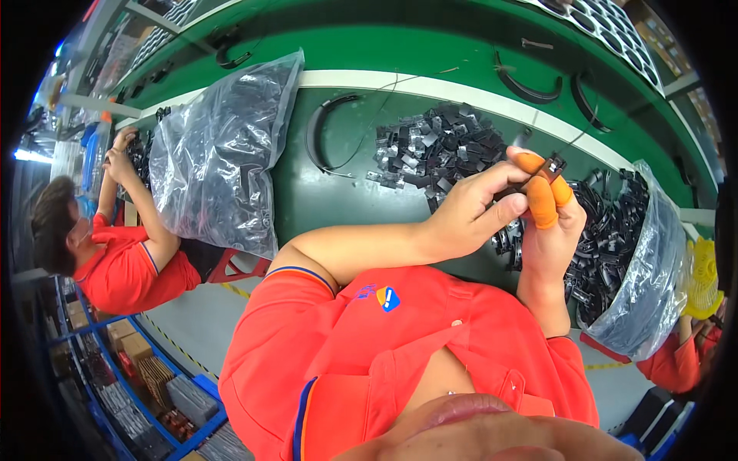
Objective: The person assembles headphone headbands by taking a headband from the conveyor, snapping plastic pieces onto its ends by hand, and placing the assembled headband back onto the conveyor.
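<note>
My right hand (pixel 550 230) wears orange finger cots and pinches a small black clip part (pixel 554 164) at its fingertips, held up over the green bench (pixel 330 200). My left hand (pixel 469 211) reaches across from the left, and its fingers close on the same part from below. A thin dark wire runs up and to the right from the part. Just behind my hands lies a pile of small black and silver clip parts (pixel 434 150).
A large clear bag of black parts (pixel 223 161) stands at the left. An open bag of curved black pieces (pixel 630 253) sits at the right. A curved black band (pixel 319 134) lies on the bench. A co-worker in orange (pixel 123 269) works at the left. A yellow fan (pixel 703 276) is at the far right.
</note>
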A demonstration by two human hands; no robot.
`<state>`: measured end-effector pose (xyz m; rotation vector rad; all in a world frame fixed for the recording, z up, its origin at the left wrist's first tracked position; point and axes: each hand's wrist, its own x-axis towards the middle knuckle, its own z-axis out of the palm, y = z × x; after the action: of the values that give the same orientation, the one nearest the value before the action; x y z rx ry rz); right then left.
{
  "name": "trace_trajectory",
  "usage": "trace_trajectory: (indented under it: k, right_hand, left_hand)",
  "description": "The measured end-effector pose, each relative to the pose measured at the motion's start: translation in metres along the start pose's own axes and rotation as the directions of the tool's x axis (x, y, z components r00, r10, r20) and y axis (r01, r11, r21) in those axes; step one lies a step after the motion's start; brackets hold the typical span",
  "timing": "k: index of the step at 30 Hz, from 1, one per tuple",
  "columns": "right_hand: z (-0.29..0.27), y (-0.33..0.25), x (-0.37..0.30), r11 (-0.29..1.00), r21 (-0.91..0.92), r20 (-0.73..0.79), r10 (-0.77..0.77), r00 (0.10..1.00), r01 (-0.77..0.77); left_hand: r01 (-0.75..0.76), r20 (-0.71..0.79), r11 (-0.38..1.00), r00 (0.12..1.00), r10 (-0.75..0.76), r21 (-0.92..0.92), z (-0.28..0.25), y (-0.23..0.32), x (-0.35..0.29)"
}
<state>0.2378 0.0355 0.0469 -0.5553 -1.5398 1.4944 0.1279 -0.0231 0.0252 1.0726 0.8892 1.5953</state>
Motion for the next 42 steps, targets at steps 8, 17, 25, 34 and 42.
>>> trace_trajectory:
  k: [8,17,25,34,42]
  right_hand:
    - [0.007,0.003,-0.002,0.971,0.204,0.062,0.114,0.992,-0.124]
    - [-0.01,-0.013,0.0,0.935,0.305,0.093,0.158,0.983,-0.179]
    - [-0.016,-0.011,-0.006,0.971,0.153,-0.013,0.19,0.982,-0.186]
    - [-0.011,-0.008,-0.008,0.905,0.375,-0.031,0.23,0.973,-0.202]
    - [-0.011,-0.011,-0.011,0.963,0.236,-0.083,0.152,0.985,-0.129]
  left_hand:
    - [-0.175,-0.079,0.982,0.981,0.18,0.064,0.0,-0.01,0.007]
    - [-0.195,0.071,0.932,0.981,0.182,0.305,-0.011,-0.007,0.004]
    - [-0.294,0.167,0.817,0.956,0.243,0.496,-0.015,-0.011,0.004]
    - [-0.128,0.088,0.961,0.99,0.11,0.246,-0.006,-0.014,0.0]
    - [-0.374,0.224,0.79,0.927,0.301,0.486,-0.01,-0.013,0.001]
